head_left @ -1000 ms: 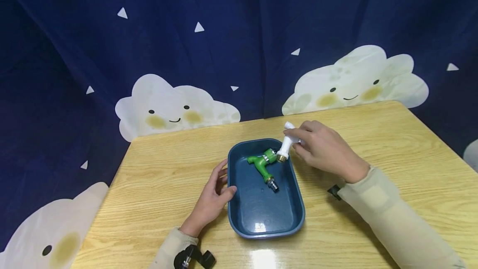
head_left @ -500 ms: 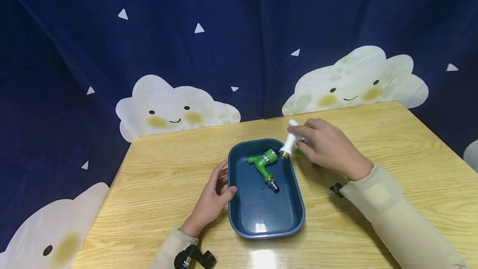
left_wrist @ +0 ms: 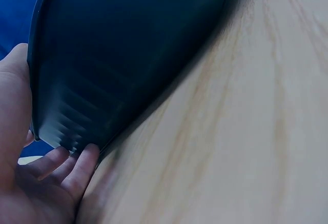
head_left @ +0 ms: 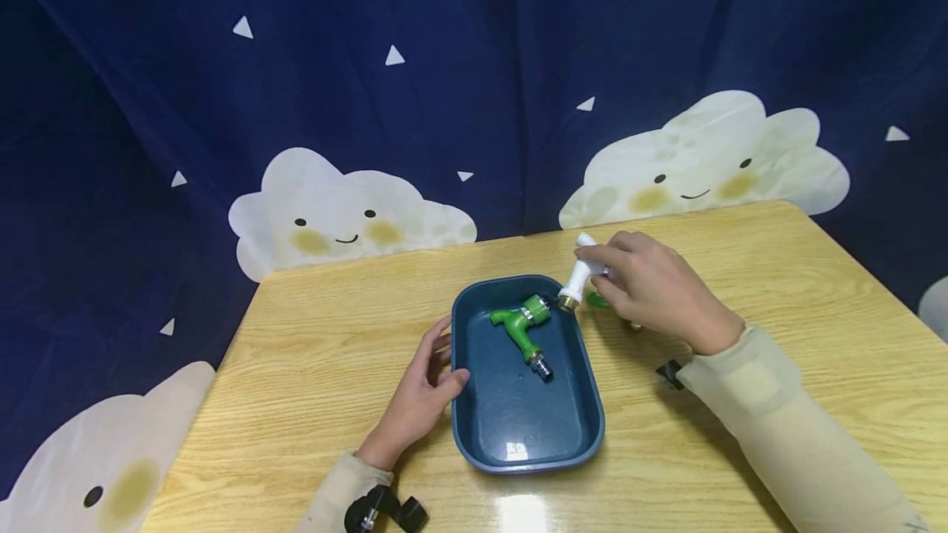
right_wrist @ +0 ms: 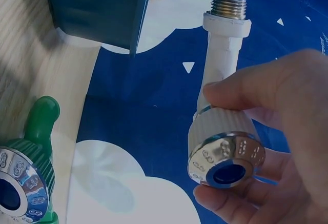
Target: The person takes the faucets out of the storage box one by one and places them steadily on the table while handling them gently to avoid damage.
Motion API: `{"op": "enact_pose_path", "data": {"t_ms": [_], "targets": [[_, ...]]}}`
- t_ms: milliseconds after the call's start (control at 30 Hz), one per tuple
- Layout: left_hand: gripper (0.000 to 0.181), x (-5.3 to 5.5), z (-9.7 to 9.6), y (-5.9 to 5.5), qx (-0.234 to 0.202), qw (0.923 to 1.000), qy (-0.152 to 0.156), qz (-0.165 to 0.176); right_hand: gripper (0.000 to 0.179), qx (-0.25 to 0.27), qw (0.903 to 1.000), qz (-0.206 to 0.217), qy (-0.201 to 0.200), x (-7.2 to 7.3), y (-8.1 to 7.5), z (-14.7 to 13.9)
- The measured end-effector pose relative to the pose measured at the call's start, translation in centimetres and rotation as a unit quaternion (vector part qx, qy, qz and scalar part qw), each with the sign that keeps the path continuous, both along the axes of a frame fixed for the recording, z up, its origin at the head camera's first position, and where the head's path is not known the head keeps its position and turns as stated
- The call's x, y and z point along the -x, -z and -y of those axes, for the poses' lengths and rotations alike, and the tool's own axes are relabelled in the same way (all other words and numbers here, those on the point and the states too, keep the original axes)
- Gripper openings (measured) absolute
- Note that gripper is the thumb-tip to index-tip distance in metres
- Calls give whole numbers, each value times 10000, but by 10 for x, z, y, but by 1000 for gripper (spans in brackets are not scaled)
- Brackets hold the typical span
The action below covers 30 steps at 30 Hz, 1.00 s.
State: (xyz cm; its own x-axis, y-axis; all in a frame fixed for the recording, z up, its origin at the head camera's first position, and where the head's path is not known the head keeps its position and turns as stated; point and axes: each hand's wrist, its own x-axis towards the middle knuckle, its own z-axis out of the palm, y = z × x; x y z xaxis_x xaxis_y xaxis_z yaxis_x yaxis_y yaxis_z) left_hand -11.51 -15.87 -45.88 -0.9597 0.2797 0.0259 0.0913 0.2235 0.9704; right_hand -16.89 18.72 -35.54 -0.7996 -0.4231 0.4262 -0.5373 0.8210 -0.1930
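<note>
A white tap with a brass threaded end is gripped in my right hand, raised at the back right rim of a dark blue plastic tub. In the right wrist view, thumb and fingers hold the tap around its ribbed knob, thread pointing up the frame. A green tap with a metal nozzle lies inside the tub. My left hand holds the tub's left side, thumb over the rim, fingers on the outer wall. Another green tap lies on the table, mostly hidden beneath my right hand in the head view.
The tub stands on a light wood-grain table. Behind the table hangs a dark blue curtain with white clouds and small triangles. A wrist camera sits at my left sleeve.
My right hand has shifted slightly right and toward the back with the white tap. Part of the green tap on the table has come into view beneath it. The left hand has stayed put.
</note>
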Motion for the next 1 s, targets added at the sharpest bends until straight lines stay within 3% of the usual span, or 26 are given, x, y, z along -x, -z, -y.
{"op": "enact_pose_path", "data": {"t_ms": [1000], "targets": [[75,0,0,1,-140,9999,98,20,35,173,9998,-110,54,5,1,-10]]}}
